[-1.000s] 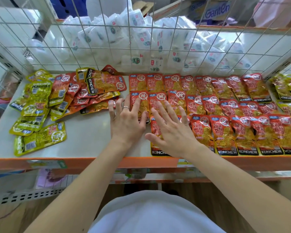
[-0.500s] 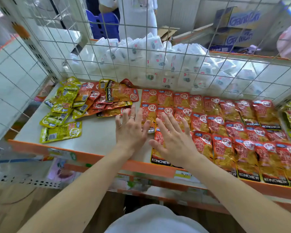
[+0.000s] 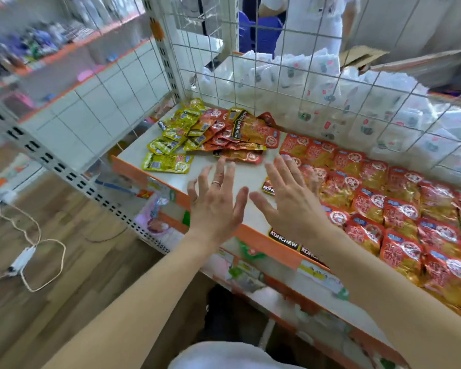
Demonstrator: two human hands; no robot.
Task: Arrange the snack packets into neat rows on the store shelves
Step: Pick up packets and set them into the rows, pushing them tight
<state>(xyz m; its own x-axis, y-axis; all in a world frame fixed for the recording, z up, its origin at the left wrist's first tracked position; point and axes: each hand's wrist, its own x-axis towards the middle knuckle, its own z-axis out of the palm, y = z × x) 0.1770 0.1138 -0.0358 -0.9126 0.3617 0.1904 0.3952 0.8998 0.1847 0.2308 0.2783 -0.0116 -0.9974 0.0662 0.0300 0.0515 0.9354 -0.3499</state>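
White shelf (image 3: 250, 179) with an orange front edge, closed at its back by a wire grid (image 3: 277, 83); white packets (image 3: 383, 102) piled behind that grid, wooden floor (image 3: 64, 262) below the shelf. At the shelf's left end, a loose heap (image 3: 218, 134) of yellow and red snack packets; along its right part, neat rows (image 3: 383, 198) of red snack packets, overlapping. Above the shelf's bare middle, left hand (image 3: 216, 206) and right hand (image 3: 290, 203), fingers (image 3: 220, 171) straight and spread, holding nothing. Left ones just beside the heap, right ones at the rows' left edge; contact not clear.
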